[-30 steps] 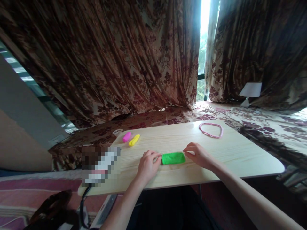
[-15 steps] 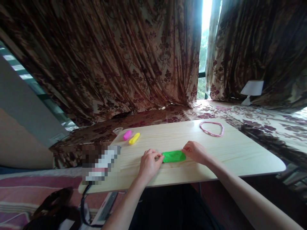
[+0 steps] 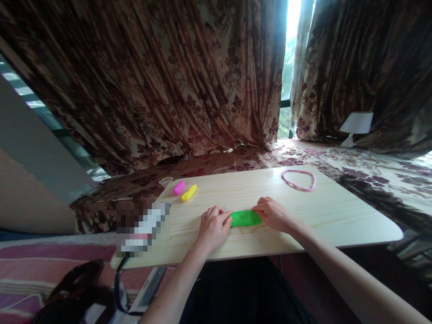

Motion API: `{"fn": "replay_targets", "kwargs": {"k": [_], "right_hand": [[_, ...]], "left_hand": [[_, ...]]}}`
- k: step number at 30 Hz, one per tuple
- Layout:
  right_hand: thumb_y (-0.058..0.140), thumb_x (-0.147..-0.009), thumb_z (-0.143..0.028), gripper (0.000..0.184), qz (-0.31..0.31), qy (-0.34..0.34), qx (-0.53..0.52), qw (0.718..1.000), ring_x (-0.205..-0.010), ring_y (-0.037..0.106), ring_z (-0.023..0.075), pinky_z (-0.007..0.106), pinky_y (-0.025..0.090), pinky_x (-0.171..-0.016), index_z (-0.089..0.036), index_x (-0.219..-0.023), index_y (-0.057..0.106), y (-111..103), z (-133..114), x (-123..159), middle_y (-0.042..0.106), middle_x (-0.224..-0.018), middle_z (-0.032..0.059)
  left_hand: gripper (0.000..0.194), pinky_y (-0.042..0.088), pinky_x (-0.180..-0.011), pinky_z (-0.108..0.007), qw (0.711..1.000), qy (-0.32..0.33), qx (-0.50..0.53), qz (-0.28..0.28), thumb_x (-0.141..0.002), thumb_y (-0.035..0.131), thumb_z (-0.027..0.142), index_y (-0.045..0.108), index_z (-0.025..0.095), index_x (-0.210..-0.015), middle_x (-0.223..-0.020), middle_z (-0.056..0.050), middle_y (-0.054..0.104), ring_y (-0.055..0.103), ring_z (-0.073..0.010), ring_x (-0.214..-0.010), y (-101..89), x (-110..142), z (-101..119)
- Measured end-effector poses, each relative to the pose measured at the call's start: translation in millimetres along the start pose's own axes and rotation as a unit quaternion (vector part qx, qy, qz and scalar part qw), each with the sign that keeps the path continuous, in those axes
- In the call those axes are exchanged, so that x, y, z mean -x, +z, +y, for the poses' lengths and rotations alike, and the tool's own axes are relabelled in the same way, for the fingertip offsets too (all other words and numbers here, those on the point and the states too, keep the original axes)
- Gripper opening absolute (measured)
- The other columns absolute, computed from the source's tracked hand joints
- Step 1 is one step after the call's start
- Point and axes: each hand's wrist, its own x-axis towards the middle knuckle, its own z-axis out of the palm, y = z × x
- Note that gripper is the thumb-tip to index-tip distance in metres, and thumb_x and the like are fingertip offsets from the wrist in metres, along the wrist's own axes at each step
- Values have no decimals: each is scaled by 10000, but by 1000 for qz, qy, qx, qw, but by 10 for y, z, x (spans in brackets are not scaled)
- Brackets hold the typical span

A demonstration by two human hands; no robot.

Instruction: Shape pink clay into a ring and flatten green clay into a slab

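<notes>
A flat, elongated strip of bright green modelling clay (image 3: 246, 218) lies on the pale wooden table (image 3: 216, 193) in front of me. My left hand (image 3: 215, 225) pinches its left end, thumb and fingertips together. At the upper right end, my right hand (image 3: 272, 213) has its fingers closed on the clay's edge. The fingertips partly cover both ends of the strip. Further back on the left are a pink lump of clay (image 3: 179, 188) and a yellow lump of clay (image 3: 189, 193), side by side.
A pink braided loop (image 3: 299, 180) rests at the table's back right. A blurred-out object (image 3: 143, 229) with a dark cable is at the left edge. Behind the table stand a white lamp (image 3: 356, 123) and patterned curtains (image 3: 189, 81).
My right fingers have moved slightly left along the green clay's upper edge. The left fingers have shifted a little and still hold its left end.
</notes>
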Motion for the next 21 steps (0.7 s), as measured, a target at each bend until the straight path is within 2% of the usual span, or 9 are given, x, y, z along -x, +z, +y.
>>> {"fn": "replay_targets", "kwargs": {"k": [8, 11, 14, 17, 21], "right_hand": [[515, -910, -292, 259, -4, -50, -9, 999, -956, 592, 189, 391, 505, -808, -179, -1141, 550, -44, -21, -105, 568, -1165, 79], [515, -908, -298, 264, -6, -63, -18, 998, -975, 583, 196, 407, 490, -829, -180, -1142, 552, -127, -39, -90, 566, -1165, 77], [594, -835, -406, 400, -14, -73, -28, 997, -1036, 547, 232, 427, 440, -885, -221, -1188, 558, -192, -52, -45, 555, -1170, 89], [669, -718, -522, 576, -26, -76, -35, 996, -1094, 508, 278, 439, 399, -917, -270, -1224, 560, -202, -46, -10, 529, -1201, 104], [675, -707, -523, 534, -30, -71, -42, 996, -1122, 487, 287, 445, 371, -937, -293, -1183, 595, -166, -21, 4, 520, -1217, 95]], "left_hand": [[330, 382, -909, -396, 999, 37, 26, -19, -876, 482, 259, 597, 303, -1182, -1024, -59, 571, 519, -223, -998, -22, -59, 68], [357, 353, -960, -403, 997, 53, 41, -37, -886, 465, 282, 558, 309, -1230, -1124, -62, 552, 491, -226, -1072, -43, -105, 41], [426, 306, -1022, -405, 993, 75, 58, -68, -854, 522, 366, 502, 331, -1279, -1265, -48, 500, 417, -238, -1198, -70, -163, -10], [517, 291, -1039, -419, 987, 90, 72, -108, -776, 603, 475, 513, 341, -1267, -1326, -40, 476, 379, -267, -1253, -83, -208, -67], [519, 282, -1049, -413, 983, 92, 82, -136, -775, 597, 498, 518, 338, -1263, -1349, -42, 466, 385, -262, -1259, -87, -228, -118]]}}
